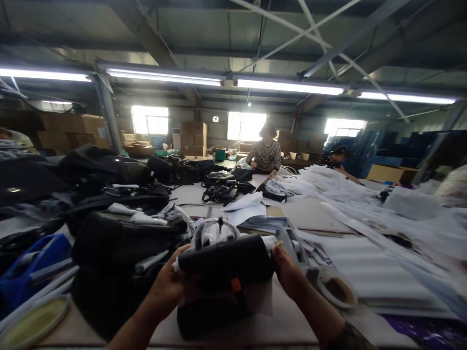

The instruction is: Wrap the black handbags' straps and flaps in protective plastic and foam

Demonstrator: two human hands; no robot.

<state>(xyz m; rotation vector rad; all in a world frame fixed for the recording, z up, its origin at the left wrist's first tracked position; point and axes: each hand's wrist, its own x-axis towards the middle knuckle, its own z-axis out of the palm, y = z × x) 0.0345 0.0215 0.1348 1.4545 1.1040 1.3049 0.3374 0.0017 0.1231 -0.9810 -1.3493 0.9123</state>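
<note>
A black bag (228, 260) is tilted up in front of me, with a small orange tag on its front. White stuffing or wrap shows at both of its ends, and a handle (215, 227) in pale wrapping arches over its top. My left hand (174, 277) grips the bag's left end. At the right end, my right hand (286, 265) is closed by the white material and a small gold-coloured piece of hardware (279, 243). The fingers behind the bag are hidden. The bag's lower part lies near the tabletop (288, 321).
Black bags (120, 248) pile up on the left beside a blue bin (34, 265). White sheets (386, 272) lie stacked at right, near a round bowl (336, 288). A paper stack (262, 218) sits ahead. Across the table, a person (265, 153) handles a black item.
</note>
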